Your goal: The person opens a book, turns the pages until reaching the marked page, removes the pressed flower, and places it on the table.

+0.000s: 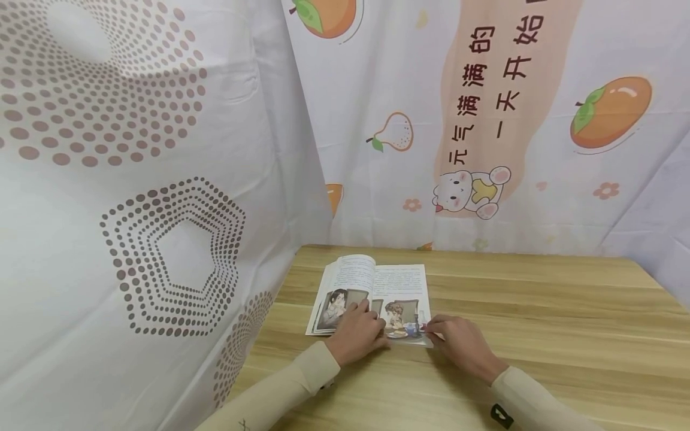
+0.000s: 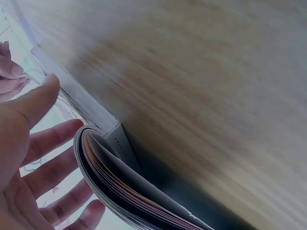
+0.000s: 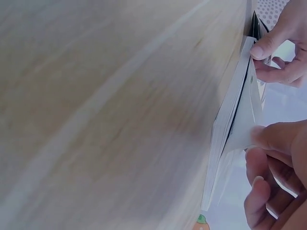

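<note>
An open illustrated book (image 1: 399,278) lies on the wooden table, text above and drawings below on both pages. Its left-side pages bulge up in a curve. My left hand (image 1: 357,332) rests on the lower middle of the book, near the fold. The left wrist view shows its fingers (image 2: 53,179) spread and fairly straight beside the curved stack of pages (image 2: 112,179). At the lower right corner, my right hand (image 1: 460,341) pinches a page (image 3: 242,129) between thumb and forefinger. In the right wrist view that page's corner is raised off the thick block of pages (image 3: 220,129) beneath.
The wooden table (image 1: 539,311) extends to the right of the book. A white cloth with dot patterns (image 1: 178,257) hangs along the left side. Behind the table hangs a curtain (image 1: 377,197) printed with fruit, a cartoon animal and Chinese characters.
</note>
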### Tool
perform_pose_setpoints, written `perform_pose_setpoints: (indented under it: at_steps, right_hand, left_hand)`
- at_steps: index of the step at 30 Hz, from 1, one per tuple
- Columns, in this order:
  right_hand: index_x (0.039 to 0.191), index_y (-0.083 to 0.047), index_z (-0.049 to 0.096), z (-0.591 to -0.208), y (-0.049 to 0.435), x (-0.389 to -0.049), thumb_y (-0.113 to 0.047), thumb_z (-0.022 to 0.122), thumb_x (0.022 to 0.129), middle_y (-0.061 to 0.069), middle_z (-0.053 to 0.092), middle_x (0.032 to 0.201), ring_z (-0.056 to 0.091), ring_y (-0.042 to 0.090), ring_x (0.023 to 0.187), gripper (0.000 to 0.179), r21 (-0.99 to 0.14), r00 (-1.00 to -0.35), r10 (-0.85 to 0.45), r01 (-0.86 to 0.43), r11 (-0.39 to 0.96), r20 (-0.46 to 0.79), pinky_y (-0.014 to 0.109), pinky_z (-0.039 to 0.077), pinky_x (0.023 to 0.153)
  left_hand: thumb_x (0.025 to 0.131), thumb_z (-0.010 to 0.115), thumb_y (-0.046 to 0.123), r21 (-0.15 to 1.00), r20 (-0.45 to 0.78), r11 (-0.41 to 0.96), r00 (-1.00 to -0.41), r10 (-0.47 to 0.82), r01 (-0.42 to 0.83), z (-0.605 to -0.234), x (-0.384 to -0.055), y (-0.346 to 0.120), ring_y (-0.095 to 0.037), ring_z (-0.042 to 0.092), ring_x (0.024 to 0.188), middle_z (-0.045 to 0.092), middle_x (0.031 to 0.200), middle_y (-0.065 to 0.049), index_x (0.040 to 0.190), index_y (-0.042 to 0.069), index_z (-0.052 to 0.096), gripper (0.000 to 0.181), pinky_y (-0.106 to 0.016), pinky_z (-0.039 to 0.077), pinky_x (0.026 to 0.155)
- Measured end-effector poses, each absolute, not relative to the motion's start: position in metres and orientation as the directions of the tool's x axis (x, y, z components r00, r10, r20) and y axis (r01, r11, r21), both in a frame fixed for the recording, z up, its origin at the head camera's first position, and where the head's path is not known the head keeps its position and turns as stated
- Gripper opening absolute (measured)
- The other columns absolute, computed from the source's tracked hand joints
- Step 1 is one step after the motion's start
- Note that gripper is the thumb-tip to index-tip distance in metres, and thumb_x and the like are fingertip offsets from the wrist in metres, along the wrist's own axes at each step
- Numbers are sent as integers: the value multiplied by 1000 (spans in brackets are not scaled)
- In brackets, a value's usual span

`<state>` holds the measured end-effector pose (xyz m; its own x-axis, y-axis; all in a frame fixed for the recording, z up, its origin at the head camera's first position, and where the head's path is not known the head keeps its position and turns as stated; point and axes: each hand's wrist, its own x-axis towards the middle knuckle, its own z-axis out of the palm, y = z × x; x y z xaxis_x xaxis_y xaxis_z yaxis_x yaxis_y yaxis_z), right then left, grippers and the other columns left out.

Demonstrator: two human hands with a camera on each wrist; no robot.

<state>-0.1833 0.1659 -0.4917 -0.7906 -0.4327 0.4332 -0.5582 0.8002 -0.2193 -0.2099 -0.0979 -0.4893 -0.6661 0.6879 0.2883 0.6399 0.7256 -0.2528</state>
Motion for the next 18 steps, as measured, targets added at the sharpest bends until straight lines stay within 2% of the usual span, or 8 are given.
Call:
perform_pose_setpoints:
  at_steps: [4,8,12,18]
  right_hand:
    - [90,-16,81,-493,166,-183,-11,88,80,-4,76,96,73,15,83,13,-237,-799,-413,-546,804,438,35,59,71]
    - [103,-11,79,-494,166,-182,-13,91,76,4,73,107,72,21,86,30,-246,-809,-382,-522,817,447,37,59,71]
    - [121,-4,73,-494,167,-182,-17,93,75,12,69,117,71,26,88,52,-239,-812,-358,-502,831,460,41,59,72]
    - [127,-2,69,-493,169,-180,-17,93,75,15,69,119,71,27,87,60,-252,-819,-345,-492,833,459,43,59,71]
  left_hand:
    - [92,65,62,-263,283,729,-671,685,632,-490,-209,-97,-14,40,68,64,73,10,77,28,73,38,-29,33,63]
    - [100,62,50,-289,285,727,-669,687,624,-491,-208,-97,-16,49,74,69,79,7,85,25,77,33,-31,38,64]
    - [100,65,42,-323,303,727,-662,686,606,-491,-208,-96,-18,55,79,70,83,5,89,21,76,26,-32,41,65]
    - [97,70,26,-304,406,744,-625,666,596,-493,-209,-96,-17,57,78,65,91,0,103,13,66,14,-30,42,63]
